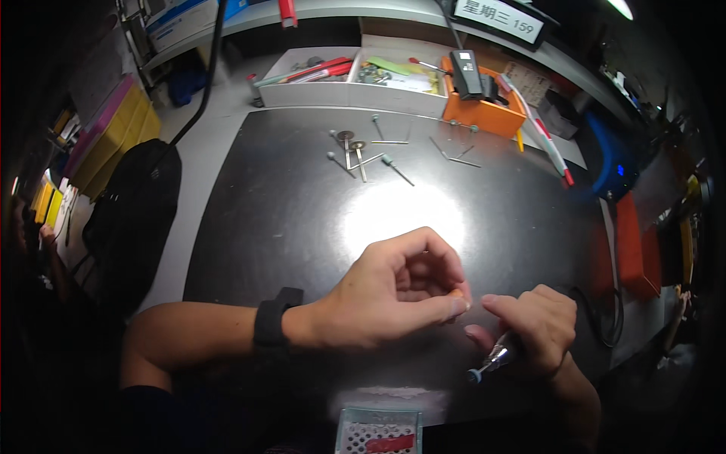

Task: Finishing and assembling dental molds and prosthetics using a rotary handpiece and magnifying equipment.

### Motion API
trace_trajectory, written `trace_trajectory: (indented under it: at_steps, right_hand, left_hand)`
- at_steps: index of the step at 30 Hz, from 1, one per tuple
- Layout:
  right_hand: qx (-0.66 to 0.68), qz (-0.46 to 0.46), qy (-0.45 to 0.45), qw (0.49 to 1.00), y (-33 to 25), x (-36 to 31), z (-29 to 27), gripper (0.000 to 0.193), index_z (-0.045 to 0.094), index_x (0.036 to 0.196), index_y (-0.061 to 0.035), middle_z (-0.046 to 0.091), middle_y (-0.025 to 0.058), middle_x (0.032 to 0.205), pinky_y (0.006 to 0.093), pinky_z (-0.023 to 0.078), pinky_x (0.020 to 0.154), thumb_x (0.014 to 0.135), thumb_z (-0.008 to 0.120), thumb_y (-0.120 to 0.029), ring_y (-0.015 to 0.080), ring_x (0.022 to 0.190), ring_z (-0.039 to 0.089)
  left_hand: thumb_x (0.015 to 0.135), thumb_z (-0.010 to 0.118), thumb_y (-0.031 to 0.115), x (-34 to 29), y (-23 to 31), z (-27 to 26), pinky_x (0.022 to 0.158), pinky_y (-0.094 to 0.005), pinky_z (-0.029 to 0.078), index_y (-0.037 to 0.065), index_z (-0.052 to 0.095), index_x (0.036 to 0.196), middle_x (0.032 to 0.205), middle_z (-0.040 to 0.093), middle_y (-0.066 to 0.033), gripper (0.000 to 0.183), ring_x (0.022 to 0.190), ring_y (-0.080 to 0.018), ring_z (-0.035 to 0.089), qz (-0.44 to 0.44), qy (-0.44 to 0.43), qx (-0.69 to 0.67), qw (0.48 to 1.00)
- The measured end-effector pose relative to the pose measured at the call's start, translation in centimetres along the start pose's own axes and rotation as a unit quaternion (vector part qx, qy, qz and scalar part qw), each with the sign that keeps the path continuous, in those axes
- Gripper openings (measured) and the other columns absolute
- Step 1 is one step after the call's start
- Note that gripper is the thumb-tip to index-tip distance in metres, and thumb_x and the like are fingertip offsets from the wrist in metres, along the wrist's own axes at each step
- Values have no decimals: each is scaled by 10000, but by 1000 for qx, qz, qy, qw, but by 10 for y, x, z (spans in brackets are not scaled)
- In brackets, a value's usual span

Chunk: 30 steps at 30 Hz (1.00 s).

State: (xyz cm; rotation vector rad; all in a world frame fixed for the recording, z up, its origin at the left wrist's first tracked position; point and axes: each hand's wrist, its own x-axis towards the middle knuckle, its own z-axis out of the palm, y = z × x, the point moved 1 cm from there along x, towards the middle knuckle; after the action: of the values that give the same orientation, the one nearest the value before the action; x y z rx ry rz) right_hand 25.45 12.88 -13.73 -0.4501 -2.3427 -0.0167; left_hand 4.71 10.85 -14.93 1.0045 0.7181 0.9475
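Observation:
My left hand (370, 295) is over the dark mat (280, 197). Its thumb and forefinger are pinched on a tiny orange piece (457, 293), mostly covered by the fingertips. Close by on the right, my right hand (538, 321) is wrapped round a rotary handpiece (499, 353). The silver nose of this tool slants down to the left and ends in a small blue tip (475, 375), apart from the orange piece. Farther back on the mat lie several rotary bits, among them a green-headed bit (396, 169) and a disc-headed bit (358, 160).
White trays (302, 95) with pens and small parts stand at the back, beside an orange box (484, 113) holding a black device (466, 76). Yellow drawers (113, 140) are at left. A perforated tray (378, 416) sits at the near edge. A cable (616, 287) hangs at right.

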Motion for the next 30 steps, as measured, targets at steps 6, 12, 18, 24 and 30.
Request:
trace_trajectory:
  at_steps: [6, 12, 18, 24, 30]
  right_hand:
    - [1, -24, -3, 1000, -4, 2, -2, 259, 661, 946, 0, 466, -39, 498, 235, 251, 408, 738, 764, -114, 65, 395, 394]
    - [19, -30, 24, 999, -4, -1, -2, 246, 674, 930, 4, 439, -45, 503, 217, 249, 403, 710, 753, -70, 57, 401, 389]
    - [29, -27, 24, 999, -3, 0, -4, 207, 682, 897, -4, 432, -48, 517, 209, 267, 412, 708, 728, -74, 63, 412, 392]
    - [-17, 35, 11, 999, 1, 7, -5, 272, 583, 708, -53, 407, -25, 506, 254, 262, 406, 746, 736, -275, 101, 407, 388]
    - [-76, 129, -92, 984, 1, 9, -12, 506, 427, 565, -111, 347, 0, 486, 300, 260, 400, 708, 751, -472, 149, 394, 369]
  left_hand:
    - [835, 660, -44, -4, 2, 5, 814, -246, 523, 33, 486, 977, 1001, 653, -118, 238, 929, -135, 641, 6, -28, 32, 999]
    - [867, 633, -14, -5, 5, 5, 866, -260, 521, 0, 535, 1045, 997, 635, -92, 204, 965, -139, 634, -25, -40, -21, 999]
    - [843, 612, -102, -4, 3, 5, 886, -301, 536, -28, 541, 984, 1012, 643, -172, 174, 971, -188, 642, -3, -46, -43, 998]
    - [835, 617, -107, -5, -1, 4, 872, -302, 541, -41, 559, 971, 1008, 635, -191, 162, 962, -193, 641, -17, -35, -88, 995]
    - [831, 636, -87, -5, 0, 4, 820, -277, 547, -38, 556, 968, 1003, 637, -194, 166, 915, -169, 646, -43, -30, -78, 996]
